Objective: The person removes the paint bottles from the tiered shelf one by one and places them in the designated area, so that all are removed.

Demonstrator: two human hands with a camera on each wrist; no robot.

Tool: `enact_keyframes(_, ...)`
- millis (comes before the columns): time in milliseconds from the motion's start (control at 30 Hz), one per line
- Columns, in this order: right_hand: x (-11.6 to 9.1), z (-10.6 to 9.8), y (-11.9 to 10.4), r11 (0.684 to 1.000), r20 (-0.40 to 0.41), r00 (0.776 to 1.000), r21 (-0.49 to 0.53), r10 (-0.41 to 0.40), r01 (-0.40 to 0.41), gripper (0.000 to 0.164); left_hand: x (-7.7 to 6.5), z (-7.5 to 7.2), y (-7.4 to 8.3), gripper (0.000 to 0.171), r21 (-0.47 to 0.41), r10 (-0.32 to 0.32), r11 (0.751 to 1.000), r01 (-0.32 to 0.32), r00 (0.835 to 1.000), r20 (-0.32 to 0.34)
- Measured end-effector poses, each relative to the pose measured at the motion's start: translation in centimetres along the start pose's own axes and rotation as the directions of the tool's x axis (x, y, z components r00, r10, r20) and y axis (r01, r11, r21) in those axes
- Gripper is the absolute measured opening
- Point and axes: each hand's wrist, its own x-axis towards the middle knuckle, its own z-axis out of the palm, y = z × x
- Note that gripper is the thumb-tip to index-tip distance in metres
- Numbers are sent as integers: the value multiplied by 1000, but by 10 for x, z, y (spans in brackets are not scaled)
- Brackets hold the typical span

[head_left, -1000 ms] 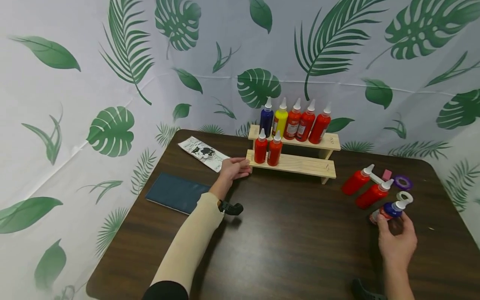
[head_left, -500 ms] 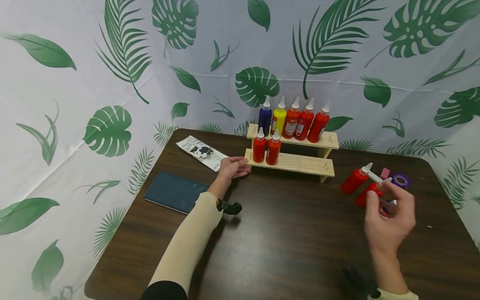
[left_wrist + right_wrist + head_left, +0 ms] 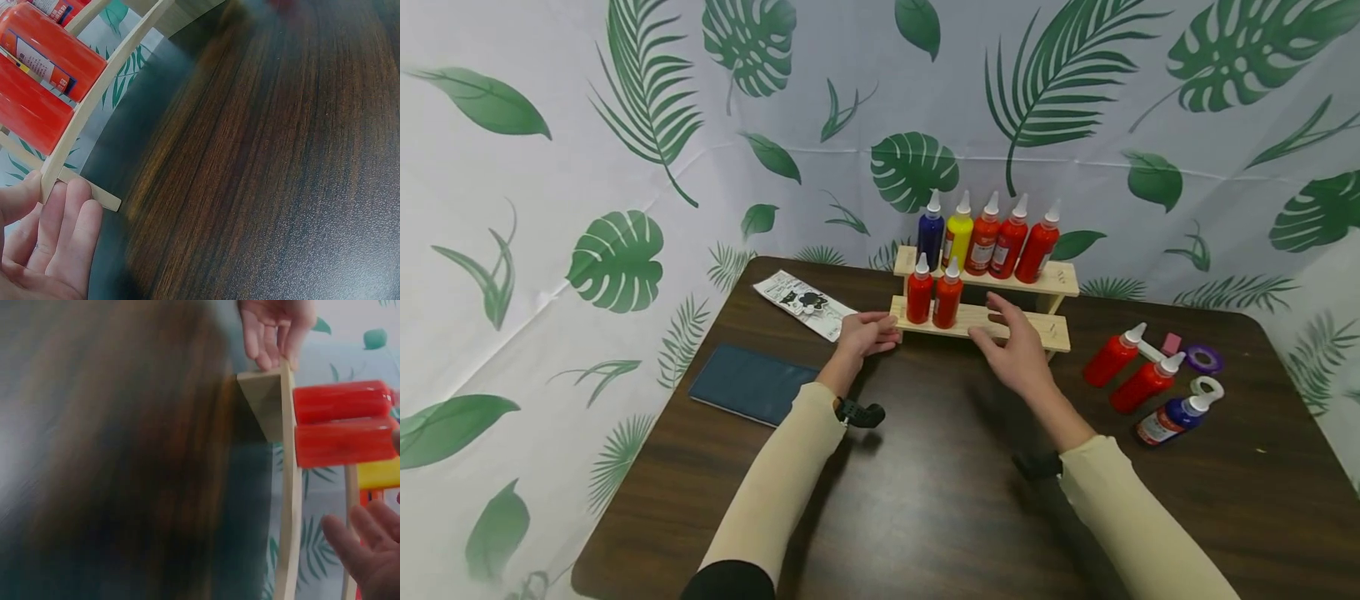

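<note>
My left hand (image 3: 865,336) pinches the left end of the lower step of a two-step wooden rack (image 3: 1043,330), thumb on top and fingers below in the left wrist view (image 3: 62,231). Two red squeeze bottles (image 3: 918,298) with white nozzle caps stand on that step, near the left end. My right hand (image 3: 1017,352) is in front of the same step, right of these bottles, with thumb and fingers spread and nothing held. On the upper step stand a dark blue bottle (image 3: 930,240), a yellow bottle (image 3: 958,240) and several red bottles (image 3: 1011,248).
Two red bottles (image 3: 1142,387) and a blue bottle (image 3: 1171,421) are on the table at right, beside a purple tape roll (image 3: 1204,359), a white roll (image 3: 1207,387) and a pink block (image 3: 1171,343). A dark blue notebook (image 3: 752,383) and a white printed packet (image 3: 805,304) lie at left.
My right hand has let go of the blue bottle on the right side of the table and moved left to the rack. My left hand stays at the rack's end.
</note>
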Motion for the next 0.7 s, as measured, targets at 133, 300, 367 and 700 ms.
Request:
enact_keyframes(133,23,14,-6,999,18,999,41,27,-28,66,0,1,0,40,-10,3,1000,-3,1000,2)
enact_keyframes(300,39,27,-15,998,44,998,40,47,-49,69,1,-1,0,38,-8,-3,1000,3,1000,-8)
enact_keyframes(367,43,30,-19,998,46,998,26,53,-54,69,1,-1,1,38,-6,5,1000,-5,1000,-3)
enact_keyframes(700,49,35,-25,991,35,991,-44,125,-124,65,1,-1,2,38,-3,-19,1000,19,1000,0)
